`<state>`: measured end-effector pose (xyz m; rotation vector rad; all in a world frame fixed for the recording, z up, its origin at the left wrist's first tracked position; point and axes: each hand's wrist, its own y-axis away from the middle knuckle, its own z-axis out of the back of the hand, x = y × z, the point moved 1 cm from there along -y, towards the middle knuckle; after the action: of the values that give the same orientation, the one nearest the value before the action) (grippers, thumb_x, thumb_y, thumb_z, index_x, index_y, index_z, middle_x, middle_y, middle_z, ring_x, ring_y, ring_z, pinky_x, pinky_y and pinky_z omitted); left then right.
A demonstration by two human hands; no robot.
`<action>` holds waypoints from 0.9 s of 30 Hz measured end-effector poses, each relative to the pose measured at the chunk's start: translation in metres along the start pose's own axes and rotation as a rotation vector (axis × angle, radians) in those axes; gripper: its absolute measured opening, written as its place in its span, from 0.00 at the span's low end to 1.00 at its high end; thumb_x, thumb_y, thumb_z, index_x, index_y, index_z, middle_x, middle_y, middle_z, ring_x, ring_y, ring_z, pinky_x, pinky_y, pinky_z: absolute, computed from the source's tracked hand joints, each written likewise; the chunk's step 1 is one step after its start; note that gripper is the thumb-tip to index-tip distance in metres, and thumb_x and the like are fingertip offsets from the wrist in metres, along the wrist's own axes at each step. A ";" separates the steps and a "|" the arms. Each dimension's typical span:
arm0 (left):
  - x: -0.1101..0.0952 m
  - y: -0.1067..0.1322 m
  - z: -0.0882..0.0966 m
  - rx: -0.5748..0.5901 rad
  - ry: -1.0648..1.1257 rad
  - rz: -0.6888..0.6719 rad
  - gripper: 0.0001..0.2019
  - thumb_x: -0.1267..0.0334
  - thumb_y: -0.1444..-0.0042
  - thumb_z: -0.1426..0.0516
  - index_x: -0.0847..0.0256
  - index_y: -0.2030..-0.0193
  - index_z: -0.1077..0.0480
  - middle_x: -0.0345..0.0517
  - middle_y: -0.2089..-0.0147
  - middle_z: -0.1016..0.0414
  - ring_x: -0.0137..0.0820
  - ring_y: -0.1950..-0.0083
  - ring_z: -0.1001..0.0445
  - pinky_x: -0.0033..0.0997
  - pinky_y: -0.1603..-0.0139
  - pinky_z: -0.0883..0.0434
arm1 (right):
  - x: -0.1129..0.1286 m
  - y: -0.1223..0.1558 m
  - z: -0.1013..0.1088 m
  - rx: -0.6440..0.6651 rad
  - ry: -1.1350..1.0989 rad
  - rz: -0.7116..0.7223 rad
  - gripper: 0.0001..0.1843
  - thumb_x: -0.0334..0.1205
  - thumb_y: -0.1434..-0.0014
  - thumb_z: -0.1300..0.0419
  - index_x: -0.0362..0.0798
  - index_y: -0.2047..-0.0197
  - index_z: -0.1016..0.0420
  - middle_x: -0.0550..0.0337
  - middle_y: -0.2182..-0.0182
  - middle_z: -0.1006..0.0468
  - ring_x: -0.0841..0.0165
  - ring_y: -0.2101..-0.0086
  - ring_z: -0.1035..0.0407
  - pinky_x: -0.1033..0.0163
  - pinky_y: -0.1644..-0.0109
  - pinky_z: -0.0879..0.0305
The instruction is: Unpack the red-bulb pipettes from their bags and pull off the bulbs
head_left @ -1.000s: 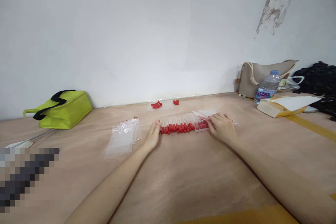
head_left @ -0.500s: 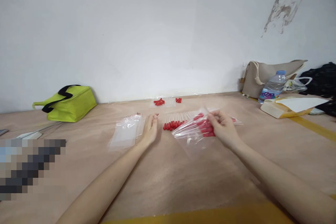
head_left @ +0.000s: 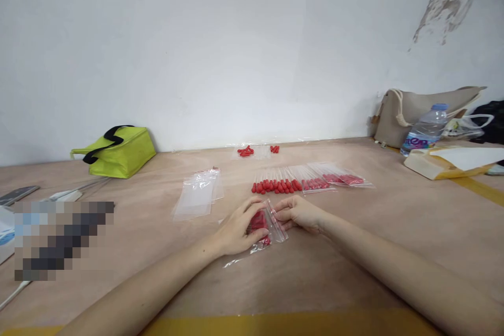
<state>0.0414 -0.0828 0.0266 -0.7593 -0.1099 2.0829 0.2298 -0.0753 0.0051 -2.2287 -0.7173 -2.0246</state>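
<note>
A clear zip bag of red-capped tubes (head_left: 264,223) lies near me on the tan table (head_left: 354,252), held from both sides. My left hand (head_left: 236,228) rests on its left part with curled fingers. At its top edge my right hand (head_left: 299,213) pinches the bag. Behind them lies a loose row of red-capped tubes (head_left: 275,185), with two filled bags (head_left: 334,178) to its right. A stack of empty clear bags (head_left: 199,194) sits to the left.
A lime-green bag (head_left: 118,151) stands by the wall at left. More red caps in plastic (head_left: 254,150) lie at the wall. At right are a beige bag (head_left: 409,113), a water bottle (head_left: 423,129) and a yellow envelope (head_left: 444,161). A phone (head_left: 18,194) lies far left.
My right hand has lifted one filled bag from the row and brought it down close to me. My left hand has left the tube row and come onto that bag.
</note>
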 end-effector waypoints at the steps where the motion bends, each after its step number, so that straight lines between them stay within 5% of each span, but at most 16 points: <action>1: 0.003 0.000 0.000 0.012 0.013 0.003 0.22 0.59 0.47 0.46 0.56 0.45 0.42 0.50 0.43 0.41 0.38 0.44 0.40 0.40 0.44 0.39 | 0.000 0.001 0.002 0.017 -0.007 -0.017 0.10 0.31 0.60 0.37 0.41 0.71 0.29 0.59 0.76 0.24 0.75 0.78 0.32 0.68 0.71 0.32; 10: 0.016 -0.019 -0.001 0.010 0.038 -0.116 0.16 0.62 0.42 0.51 0.56 0.47 0.37 0.50 0.47 0.37 0.35 0.46 0.37 0.38 0.45 0.38 | -0.006 0.001 -0.003 -0.151 -0.041 0.056 0.27 0.31 0.69 0.30 0.46 0.65 0.38 0.67 0.84 0.27 0.73 0.81 0.32 0.67 0.76 0.34; 21: 0.017 -0.025 -0.008 0.073 -0.032 -0.235 0.16 0.66 0.40 0.56 0.55 0.50 0.33 0.48 0.42 0.39 0.36 0.38 0.45 0.43 0.40 0.42 | -0.014 0.000 -0.002 -0.090 0.011 0.223 0.32 0.41 0.67 0.30 0.47 0.63 0.45 0.72 0.84 0.30 0.75 0.81 0.35 0.69 0.76 0.39; 27: 0.021 -0.030 -0.010 0.114 -0.242 -0.293 0.16 0.68 0.41 0.57 0.56 0.58 0.29 0.47 0.47 0.32 0.34 0.41 0.40 0.42 0.39 0.43 | -0.013 0.001 0.002 -0.038 -0.032 0.171 0.31 0.41 0.66 0.31 0.48 0.61 0.45 0.70 0.82 0.27 0.77 0.81 0.35 0.68 0.73 0.36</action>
<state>0.0602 -0.0501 0.0187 -0.3940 -0.2203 1.8741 0.2311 -0.0793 -0.0068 -2.2608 -0.4757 -1.9423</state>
